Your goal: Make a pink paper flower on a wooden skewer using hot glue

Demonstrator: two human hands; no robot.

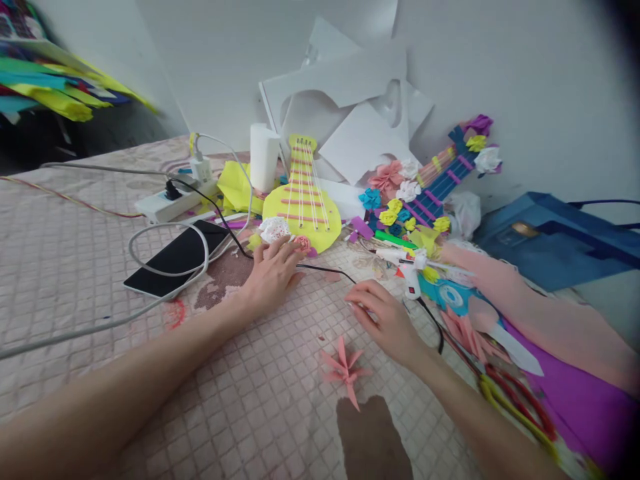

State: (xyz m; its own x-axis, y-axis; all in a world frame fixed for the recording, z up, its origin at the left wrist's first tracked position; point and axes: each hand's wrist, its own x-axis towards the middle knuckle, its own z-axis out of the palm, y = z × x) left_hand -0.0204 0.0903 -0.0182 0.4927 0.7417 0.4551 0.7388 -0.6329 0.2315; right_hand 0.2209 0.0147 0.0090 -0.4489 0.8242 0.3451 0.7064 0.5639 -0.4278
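Observation:
My left hand (273, 277) lies over the lower edge of a yellow paper guitar (327, 220), fingers stretched forward. Its fingertips are at a white paper flower (275, 229) and a small pink paper rose (302, 244) on the guitar body. The guitar leans upright, with white strings and pink strips across it. To the right, my right hand (383, 317) hovers above the table with its fingers curled together; whatever is between them is too small to make out. Below that hand, a pink paper flower with pointed petals (345, 370) sits on the table.
A white glue gun (410, 277) lies right of my right hand. A black phone (175, 260), looping cables and a power strip (167, 203) are at left. A blue paper guitar (440, 190) with flowers, red-handled scissors (520, 400) and crepe paper (540, 307) fill the right side.

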